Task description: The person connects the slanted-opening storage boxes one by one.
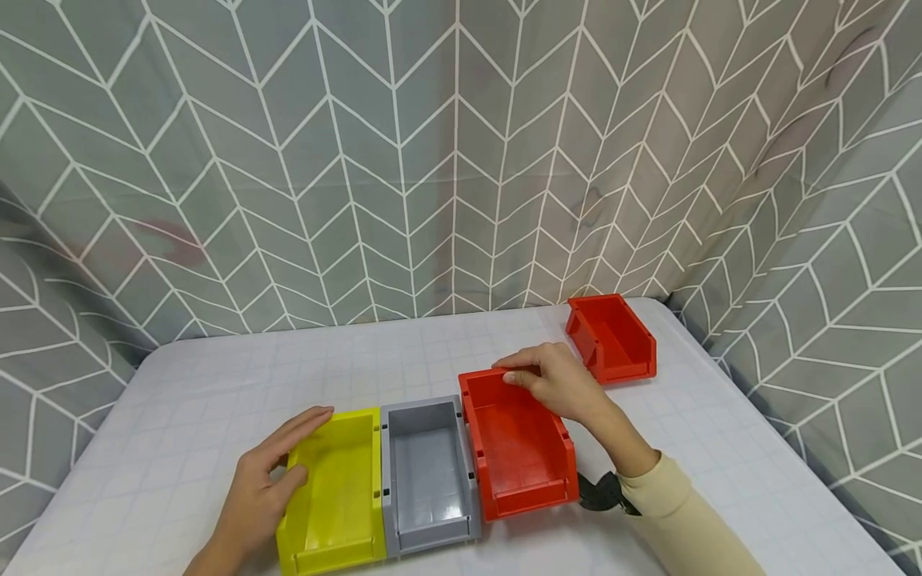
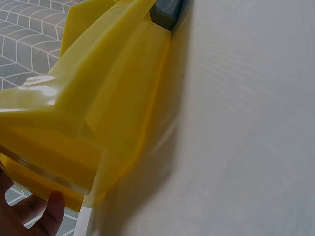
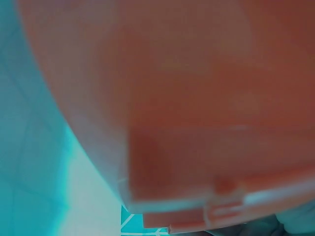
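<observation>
Bins stand on the white-covered bench (image 1: pixel 216 384) in the head view, before a grey curtain (image 1: pixel 403 160) with a white chevron pattern. Taking the grey bin (image 1: pixel 429 468) as the centre, the yellow bin (image 1: pixel 342 480) sits at 9 o'clock, side against side with it, and the near red bin (image 1: pixel 520 440) at 2 to 3 o'clock, slightly turned, its left side up against the grey one. A far red bin (image 1: pixel 619 340) stands apart at 2 o'clock, near the back edge. The left hand (image 1: pixel 261 480) grips the yellow bin's left wall; the right hand (image 1: pixel 558 382) pinches the near red bin's back rim between thumb and fingers. A cream sleeve (image 1: pixel 691 520) covers the right forearm.

From the left wrist, the yellow bin's outer side looms large, the left hand's fingers at 8 o'clock, a bit of grey bin at 12, bench cloth at 3.

From the right wrist, a blurred red bin wall fills most of the view, its rim at 5 to 6 o'clock, with a blue-tinted area at 9
</observation>
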A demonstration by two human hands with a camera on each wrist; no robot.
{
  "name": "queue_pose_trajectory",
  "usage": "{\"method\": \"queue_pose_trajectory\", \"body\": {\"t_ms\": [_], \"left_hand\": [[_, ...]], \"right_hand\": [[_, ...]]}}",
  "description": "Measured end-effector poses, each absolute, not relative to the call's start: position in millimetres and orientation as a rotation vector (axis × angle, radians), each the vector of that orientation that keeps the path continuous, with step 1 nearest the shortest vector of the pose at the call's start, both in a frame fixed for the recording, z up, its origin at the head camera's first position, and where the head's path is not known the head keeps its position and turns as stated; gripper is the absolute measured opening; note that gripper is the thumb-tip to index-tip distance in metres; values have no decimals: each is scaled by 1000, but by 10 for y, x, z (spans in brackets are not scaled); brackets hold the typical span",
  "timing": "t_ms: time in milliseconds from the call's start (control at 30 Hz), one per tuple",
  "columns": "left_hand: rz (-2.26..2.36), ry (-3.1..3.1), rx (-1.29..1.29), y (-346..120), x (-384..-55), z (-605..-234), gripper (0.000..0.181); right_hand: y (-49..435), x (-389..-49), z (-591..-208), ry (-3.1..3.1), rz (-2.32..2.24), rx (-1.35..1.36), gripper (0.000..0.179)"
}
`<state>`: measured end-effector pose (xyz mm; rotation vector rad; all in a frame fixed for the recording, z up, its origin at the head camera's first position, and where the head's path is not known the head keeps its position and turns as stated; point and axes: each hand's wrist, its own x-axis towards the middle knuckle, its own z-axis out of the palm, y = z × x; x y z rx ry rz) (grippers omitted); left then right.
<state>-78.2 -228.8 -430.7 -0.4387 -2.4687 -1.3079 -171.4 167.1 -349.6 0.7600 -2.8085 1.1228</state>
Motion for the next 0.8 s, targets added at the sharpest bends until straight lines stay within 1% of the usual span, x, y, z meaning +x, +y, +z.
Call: {"method": "queue_pose_trajectory", "body": {"t_ms": [600,800], "left_hand": [[-1311,-2470,-430,-2278,-775,-4300,74],[-1314,-2469,-438,-2281,-779,-4298,74]], "right_hand": [[1659,-1681,-3561,-2816,1096,679,27],[1680,-1677,-3591,-2814,1114,702,27]]}}
